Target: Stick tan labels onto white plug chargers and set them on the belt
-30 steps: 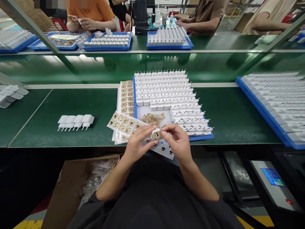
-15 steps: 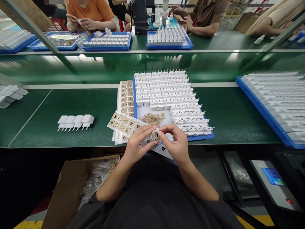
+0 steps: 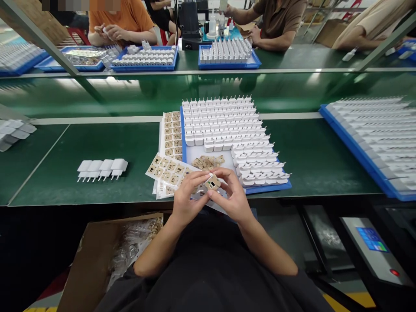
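White charger plug (image 3: 212,182) sits low in the frame's centre, pinched between the fingertips of the left hand (image 3: 186,199) and right hand (image 3: 232,197). Just above lie label sheets (image 3: 165,169) and the blue tray (image 3: 269,188) of plugs.

Four white plugs (image 3: 102,168) in a row at left on green bench (image 3: 97,143); cardboard box (image 3: 97,260) below; blue trays (image 3: 373,143) at right; co-workers (image 3: 120,21) seated beyond.
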`<state>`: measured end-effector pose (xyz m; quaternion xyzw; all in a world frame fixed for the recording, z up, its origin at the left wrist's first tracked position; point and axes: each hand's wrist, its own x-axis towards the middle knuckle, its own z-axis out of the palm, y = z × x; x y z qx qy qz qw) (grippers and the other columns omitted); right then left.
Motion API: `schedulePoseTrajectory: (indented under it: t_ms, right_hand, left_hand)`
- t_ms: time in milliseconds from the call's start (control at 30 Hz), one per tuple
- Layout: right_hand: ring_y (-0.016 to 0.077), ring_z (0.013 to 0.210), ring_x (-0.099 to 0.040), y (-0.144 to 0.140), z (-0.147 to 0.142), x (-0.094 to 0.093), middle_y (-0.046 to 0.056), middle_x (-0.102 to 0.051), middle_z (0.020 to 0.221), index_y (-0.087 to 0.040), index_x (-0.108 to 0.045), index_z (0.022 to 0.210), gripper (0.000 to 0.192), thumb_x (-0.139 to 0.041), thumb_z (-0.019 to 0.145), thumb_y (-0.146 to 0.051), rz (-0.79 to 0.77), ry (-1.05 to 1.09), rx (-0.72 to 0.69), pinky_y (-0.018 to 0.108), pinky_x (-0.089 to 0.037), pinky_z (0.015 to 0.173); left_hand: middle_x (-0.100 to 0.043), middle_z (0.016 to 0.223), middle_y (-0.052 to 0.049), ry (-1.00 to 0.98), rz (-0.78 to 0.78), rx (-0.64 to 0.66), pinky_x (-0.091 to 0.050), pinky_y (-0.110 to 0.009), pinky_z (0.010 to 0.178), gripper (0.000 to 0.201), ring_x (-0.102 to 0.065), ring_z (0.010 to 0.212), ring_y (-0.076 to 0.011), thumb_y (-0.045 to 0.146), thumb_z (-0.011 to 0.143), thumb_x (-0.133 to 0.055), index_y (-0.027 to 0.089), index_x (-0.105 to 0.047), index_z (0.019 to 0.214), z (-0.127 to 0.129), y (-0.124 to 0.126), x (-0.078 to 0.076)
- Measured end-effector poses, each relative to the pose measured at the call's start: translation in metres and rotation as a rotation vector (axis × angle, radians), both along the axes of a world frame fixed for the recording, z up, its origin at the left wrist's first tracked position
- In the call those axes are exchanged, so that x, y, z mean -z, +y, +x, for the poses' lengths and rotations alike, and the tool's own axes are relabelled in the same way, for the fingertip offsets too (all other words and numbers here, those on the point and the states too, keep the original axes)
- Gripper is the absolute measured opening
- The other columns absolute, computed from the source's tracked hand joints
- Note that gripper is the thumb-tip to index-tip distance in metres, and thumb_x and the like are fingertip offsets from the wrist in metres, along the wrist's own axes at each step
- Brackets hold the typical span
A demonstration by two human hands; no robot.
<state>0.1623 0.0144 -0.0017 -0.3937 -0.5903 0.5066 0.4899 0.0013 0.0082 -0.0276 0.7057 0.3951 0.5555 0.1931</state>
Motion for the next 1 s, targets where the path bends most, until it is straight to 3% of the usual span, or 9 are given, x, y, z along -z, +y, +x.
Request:
schedulePoseTrajectory:
  t_ms: [167,300,667,800,933,1000]
  right_hand:
    - [0.0222,0.116,-0.062,0.001,-0.012,0.001,0.005,-0.065,0.114,-0.026,-0.060,0.099,0.020,-0.071,0.083,-0.027,-0.049,0.130,0.100,0.034,-0.054,0.092]
    - [0.0216,0.108,-0.065,0.004,-0.014,-0.002,0.005,-0.068,0.107,-0.025,-0.063,0.091,0.009,-0.067,0.087,-0.032,-0.041,0.202,0.105,0.033,-0.055,0.089]
    - [0.0226,0.107,-0.066,0.001,-0.017,0.000,0.005,-0.070,0.103,-0.026,-0.067,0.088,0.005,-0.068,0.084,-0.029,-0.014,0.260,0.148,0.038,-0.055,0.094]
    - [0.0238,0.111,-0.067,0.004,-0.008,0.001,0.006,-0.072,0.109,-0.026,-0.069,0.090,0.007,-0.066,0.087,-0.031,-0.037,0.249,0.079,0.039,-0.056,0.094]
    - [0.0264,0.125,-0.062,0.007,0.011,0.000,0.006,-0.070,0.125,-0.028,-0.072,0.107,0.021,-0.070,0.086,-0.029,-0.051,0.182,-0.110,0.039,-0.056,0.094]
    - [0.0259,0.123,-0.063,0.009,0.017,-0.002,0.006,-0.071,0.125,-0.028,-0.072,0.112,0.022,-0.068,0.090,-0.030,-0.009,0.096,-0.116,0.040,-0.055,0.096]
  left_hand:
    - [-0.067,0.122,-0.010,0.066,0.180,-0.065,-0.057,-0.043,0.099,0.048,-0.066,0.116,-0.0225,0.010,0.085,-0.075,0.025,-0.059,0.128,0.007,0.001,-0.002]
    - [-0.066,0.120,-0.008,0.058,0.190,-0.103,-0.059,-0.043,0.096,0.048,-0.067,0.114,-0.0231,0.016,0.084,-0.078,0.027,-0.057,0.126,0.009,-0.001,-0.002]
    - [-0.064,0.121,-0.006,0.108,0.269,-0.133,-0.061,-0.045,0.094,0.049,-0.066,0.115,-0.0234,0.015,0.086,-0.075,0.032,-0.054,0.127,0.010,0.000,0.000]
    - [-0.066,0.121,-0.008,0.058,0.203,-0.100,-0.060,-0.046,0.095,0.049,-0.067,0.114,-0.0243,0.019,0.084,-0.079,0.030,-0.056,0.126,0.007,-0.001,0.001]
    - [-0.067,0.123,-0.011,-0.089,0.022,-0.014,-0.060,-0.043,0.093,0.048,-0.066,0.118,-0.0257,0.019,0.082,-0.080,0.026,-0.059,0.125,0.004,-0.003,0.006]
    - [-0.068,0.123,-0.012,-0.108,-0.028,0.015,-0.060,-0.043,0.094,0.046,-0.067,0.118,-0.0261,0.020,0.082,-0.081,0.024,-0.060,0.124,0.003,-0.004,0.008]
